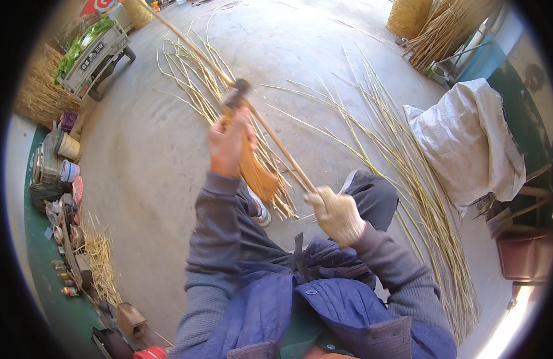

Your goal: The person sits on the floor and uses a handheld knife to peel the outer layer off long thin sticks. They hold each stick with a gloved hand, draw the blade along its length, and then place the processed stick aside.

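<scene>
My left hand (228, 143), bare, is raised and closed around a small tool with an orange handle (252, 167) and a dark head (236, 93). The tool's head sits on a long thin brown willow rod (276, 143) that runs from the far upper left down to my right hand. My right hand (336, 214) wears a pale knitted glove and grips the near end of that rod above my knee. Under both hands, pale peeled rods (198, 84) lie spread on the concrete floor.
A long bundle of pale rods (420, 197) lies on the right beside a white sack (468, 137). More bundles (444, 30) stand at the back right. A small cart (94, 57), straw (40, 96), tins and clutter line the left wall.
</scene>
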Tool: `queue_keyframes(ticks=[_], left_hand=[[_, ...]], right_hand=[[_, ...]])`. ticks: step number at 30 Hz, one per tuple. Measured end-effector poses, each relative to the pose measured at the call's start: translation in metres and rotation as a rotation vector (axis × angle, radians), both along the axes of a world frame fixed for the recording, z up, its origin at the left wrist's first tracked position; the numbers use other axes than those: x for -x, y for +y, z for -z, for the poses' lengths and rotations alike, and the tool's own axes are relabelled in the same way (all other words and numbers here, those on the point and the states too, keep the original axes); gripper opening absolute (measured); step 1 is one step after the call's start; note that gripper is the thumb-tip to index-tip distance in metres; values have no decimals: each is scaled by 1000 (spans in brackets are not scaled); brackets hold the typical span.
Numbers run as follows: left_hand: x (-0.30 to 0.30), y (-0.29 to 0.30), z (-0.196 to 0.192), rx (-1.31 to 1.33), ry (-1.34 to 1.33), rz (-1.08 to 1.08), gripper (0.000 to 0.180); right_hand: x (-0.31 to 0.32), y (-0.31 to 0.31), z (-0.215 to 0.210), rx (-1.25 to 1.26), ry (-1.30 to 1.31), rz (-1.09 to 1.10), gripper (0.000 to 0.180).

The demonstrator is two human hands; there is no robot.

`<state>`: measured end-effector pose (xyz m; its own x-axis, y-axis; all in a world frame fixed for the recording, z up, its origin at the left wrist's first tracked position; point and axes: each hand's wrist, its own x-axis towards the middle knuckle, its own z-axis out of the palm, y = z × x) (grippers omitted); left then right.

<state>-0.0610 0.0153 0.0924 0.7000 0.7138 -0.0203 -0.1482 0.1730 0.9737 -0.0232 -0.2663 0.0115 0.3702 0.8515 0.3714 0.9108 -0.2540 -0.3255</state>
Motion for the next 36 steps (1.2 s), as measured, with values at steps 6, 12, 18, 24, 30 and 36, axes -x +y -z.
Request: queue_keyframes(ticks=[6,12,18,24,30,36], left_hand=[[-13,90,21,80,-83,-92,28],[-24,42,53,75,9,24,26],[-19,-46,51,81,30,165,24],[-11,-75,71,113,109,247,25],[-40,33,66,29,105,22,30],[-44,34,62,62,69,87,27]], right_hand=[[51,-162,-8,313,292,236,10],[51,-214,-9,305,855,509,26],[-23,-76,-42,205,965,239,44],[-20,-42,-29,223,666,225,25],[31,-160,1,305,74,43,16],[56,-234,-16,348,581,359,20]])
